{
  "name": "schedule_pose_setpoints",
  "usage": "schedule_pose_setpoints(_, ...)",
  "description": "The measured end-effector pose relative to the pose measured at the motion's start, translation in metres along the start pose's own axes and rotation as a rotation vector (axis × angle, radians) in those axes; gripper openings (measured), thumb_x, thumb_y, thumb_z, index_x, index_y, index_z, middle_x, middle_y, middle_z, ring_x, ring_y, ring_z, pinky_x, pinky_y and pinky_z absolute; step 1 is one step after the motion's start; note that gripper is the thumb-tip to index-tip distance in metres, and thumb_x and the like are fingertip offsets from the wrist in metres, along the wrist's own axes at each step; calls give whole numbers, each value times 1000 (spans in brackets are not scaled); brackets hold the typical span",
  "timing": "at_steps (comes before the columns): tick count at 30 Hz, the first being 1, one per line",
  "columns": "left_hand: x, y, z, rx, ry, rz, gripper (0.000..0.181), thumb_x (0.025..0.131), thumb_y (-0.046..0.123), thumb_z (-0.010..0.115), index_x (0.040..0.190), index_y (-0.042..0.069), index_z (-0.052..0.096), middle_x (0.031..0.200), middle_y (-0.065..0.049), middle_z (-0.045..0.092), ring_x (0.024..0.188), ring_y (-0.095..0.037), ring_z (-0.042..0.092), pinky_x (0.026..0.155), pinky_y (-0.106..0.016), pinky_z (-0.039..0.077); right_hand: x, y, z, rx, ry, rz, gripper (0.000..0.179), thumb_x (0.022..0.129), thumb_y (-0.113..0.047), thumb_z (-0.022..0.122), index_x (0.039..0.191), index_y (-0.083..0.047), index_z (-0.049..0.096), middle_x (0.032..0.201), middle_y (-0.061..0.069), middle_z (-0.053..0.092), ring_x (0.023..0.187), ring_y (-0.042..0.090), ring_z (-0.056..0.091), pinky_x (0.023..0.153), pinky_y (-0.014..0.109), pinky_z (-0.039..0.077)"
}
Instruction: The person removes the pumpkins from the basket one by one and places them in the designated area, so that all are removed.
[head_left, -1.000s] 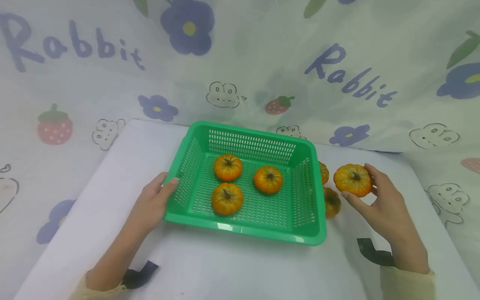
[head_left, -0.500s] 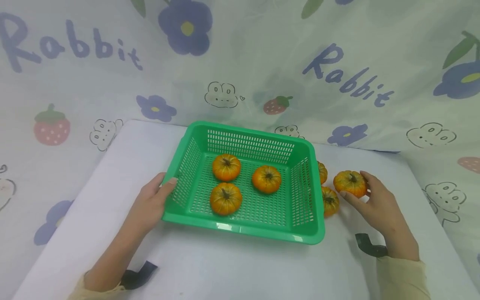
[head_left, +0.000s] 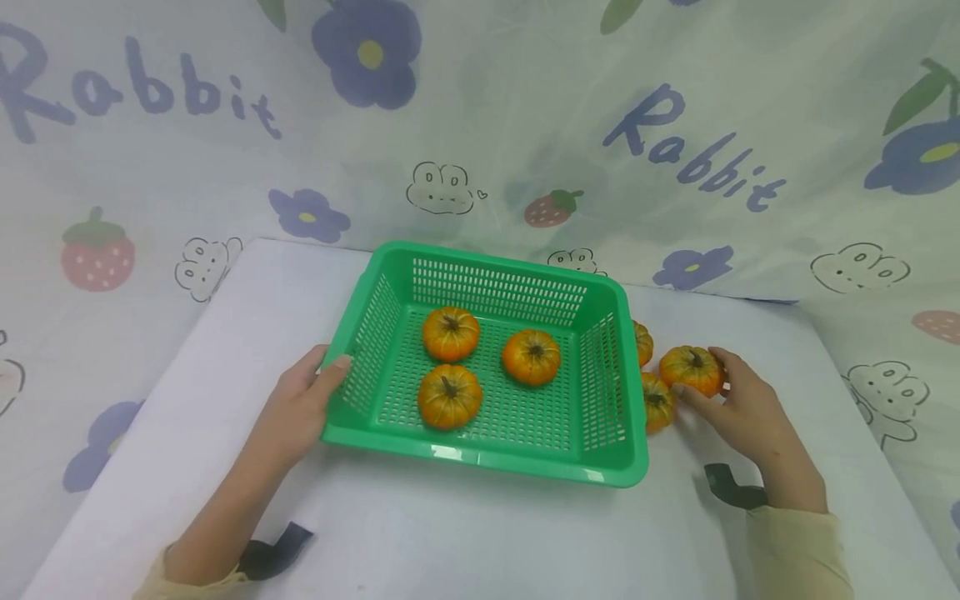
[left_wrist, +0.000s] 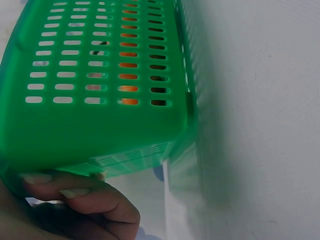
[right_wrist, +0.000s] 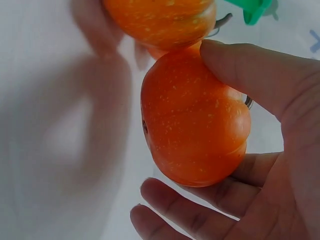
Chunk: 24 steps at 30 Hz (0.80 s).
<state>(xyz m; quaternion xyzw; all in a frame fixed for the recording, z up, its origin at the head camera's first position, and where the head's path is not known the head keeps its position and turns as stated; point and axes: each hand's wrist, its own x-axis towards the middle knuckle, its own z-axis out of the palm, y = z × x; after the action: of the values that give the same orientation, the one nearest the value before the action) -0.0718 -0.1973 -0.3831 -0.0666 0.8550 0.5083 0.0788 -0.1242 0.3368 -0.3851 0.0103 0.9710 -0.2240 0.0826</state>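
My left hand (head_left: 303, 408) grips the left rim of a green plastic basket (head_left: 480, 458); in the left wrist view its curled fingers (left_wrist: 100, 202) show under the basket's edge. Inside the basket sit a back-left pumpkin (head_left: 451, 333), a front-left pumpkin (head_left: 450, 397) and a right-hand pumpkin (head_left: 531, 357), all small and orange. To the right of the basket my right hand (head_left: 750, 412) holds another small pumpkin (head_left: 692, 372) between thumb and fingers. The right wrist view shows this held pumpkin (right_wrist: 195, 120) from its side, right beside another pumpkin (right_wrist: 165, 20).
Along the basket's right wall are a front pumpkin (head_left: 657, 403) and a back pumpkin (head_left: 642, 342), the latter partly hidden by the basket. A white table (head_left: 480, 542) lies underneath. Behind it hangs a printed cloth (head_left: 480, 108) with rabbits, flowers and strawberries.
My right hand has lowered the pumpkin it holds and brought it slightly left, close to the pumpkins beside the basket. The left hand keeps its grip on the basket.
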Motion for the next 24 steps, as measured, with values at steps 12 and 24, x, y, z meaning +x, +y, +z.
schedule_pose_setpoints(12,1,-2,0,-4,0,7,63,113,52,35,153,4,42,106,-15,66,83,-27,63,66,-32,53,8,10,9,15,-80,50,105,100,-63,60,162,8,15,157,41,28,134,60,39,102,72,41)
schedule_pose_setpoints(24,1,-1,0,-22,-3,7,61,113,51,36,152,3,43,106,-16,66,84,-29,65,66,-32,54,9,11,11,-23,-82,41,106,99,-68,58,162,7,16,156,41,31,132,61,42,100,74,40)
